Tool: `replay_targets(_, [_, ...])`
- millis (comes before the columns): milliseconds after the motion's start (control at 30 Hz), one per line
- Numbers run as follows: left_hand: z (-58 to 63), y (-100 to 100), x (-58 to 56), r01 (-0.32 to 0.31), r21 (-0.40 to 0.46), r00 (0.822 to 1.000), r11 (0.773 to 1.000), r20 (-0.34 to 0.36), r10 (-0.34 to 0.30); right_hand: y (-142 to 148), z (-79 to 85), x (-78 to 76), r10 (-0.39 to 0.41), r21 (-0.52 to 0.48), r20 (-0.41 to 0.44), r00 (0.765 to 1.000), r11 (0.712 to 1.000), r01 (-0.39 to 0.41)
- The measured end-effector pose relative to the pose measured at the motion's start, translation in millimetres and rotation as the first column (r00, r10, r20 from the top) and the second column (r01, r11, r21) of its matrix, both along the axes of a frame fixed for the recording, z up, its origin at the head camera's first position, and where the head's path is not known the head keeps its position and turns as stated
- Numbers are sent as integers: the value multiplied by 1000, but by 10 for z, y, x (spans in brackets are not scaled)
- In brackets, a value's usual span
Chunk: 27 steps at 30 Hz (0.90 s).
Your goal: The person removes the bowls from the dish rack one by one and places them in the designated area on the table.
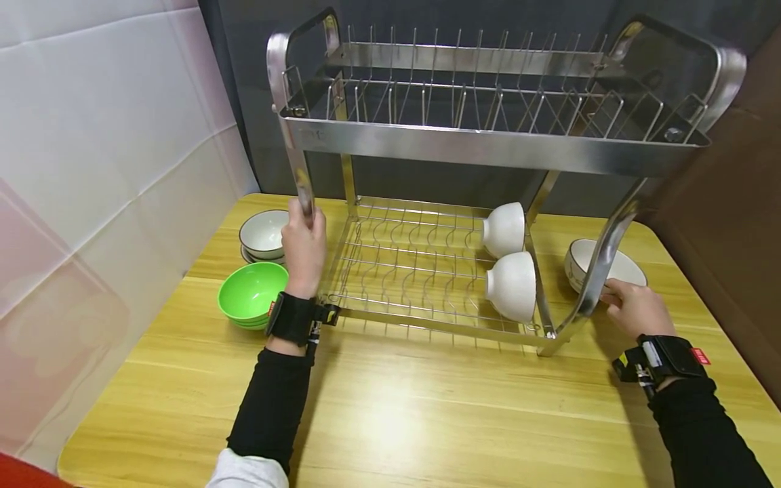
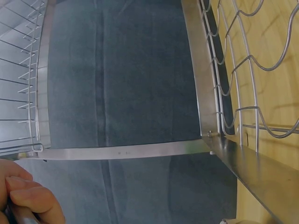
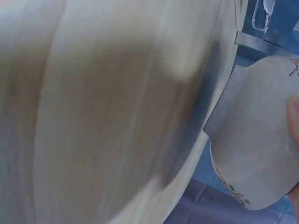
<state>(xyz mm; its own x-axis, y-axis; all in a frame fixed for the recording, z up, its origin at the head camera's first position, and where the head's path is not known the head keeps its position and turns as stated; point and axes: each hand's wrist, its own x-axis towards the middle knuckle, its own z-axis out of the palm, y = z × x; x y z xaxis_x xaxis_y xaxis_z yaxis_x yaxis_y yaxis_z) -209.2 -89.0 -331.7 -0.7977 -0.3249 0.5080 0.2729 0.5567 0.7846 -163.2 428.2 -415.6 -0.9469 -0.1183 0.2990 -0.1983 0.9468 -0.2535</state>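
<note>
My left hand grips the front left post of a two-tier metal dish rack; its curled fingers also show in the left wrist view. At the right of the rack, my right hand pinches the near rim of a white patterned bowl. In the right wrist view this bowl shows its outside, with small coloured floral marks and a thumb against it. Two white bowls stand on their sides on the lower tier: one at the back, one in front.
Left of the rack, green bowls sit stacked on the wooden table, with stacked white dark-rimmed bowls behind them. The upper tier has upright wire dividers. A dark curtain hangs behind; pale cloth covers the left side.
</note>
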Motion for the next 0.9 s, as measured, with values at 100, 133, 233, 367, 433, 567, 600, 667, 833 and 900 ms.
replay_targets(100, [-7,6,-2,-2,-1,1000,1000,-2,2,2,-8,-3,-6,-1,8,1000,1000,6])
replay_targets(133, [-9,8,-2,-3,0,1000,1000,-2,3,1,-9,-2,-9,-1,13,1000,1000,9])
replay_targets(233, [-14,13,-1,-1,5,1000,1000,0,1,0,-13,0,-17,-3,31,999,1000,17])
replay_targets(367, [-16,19,0,-1,2,1000,1000,-4,1,-8,-19,-1,-21,-7,47,999,1000,21])
replay_targets(433, [-15,20,-3,-1,2,1000,1000,-5,1,-8,-26,-5,-16,-8,45,999,1000,17])
replay_targets(567, [-11,20,-7,-1,0,1000,1000,-6,1,-12,-35,-12,-8,-1,40,999,1000,8])
replay_targets(600, [-9,19,-7,-1,0,1000,1000,-7,1,-14,-37,-12,-5,1,35,999,1000,5])
replay_targets(667, [-9,18,-6,-6,-4,1000,1000,-12,6,-19,-42,-14,-1,5,32,999,1000,1])
replay_targets(833, [-13,13,-6,-10,2,1000,1000,-13,10,-33,-70,-18,9,18,14,1000,1000,-9])
replay_targets(900, [-14,12,-7,-9,5,1000,1000,-10,9,-40,-87,-19,13,26,4,1000,1000,-13])
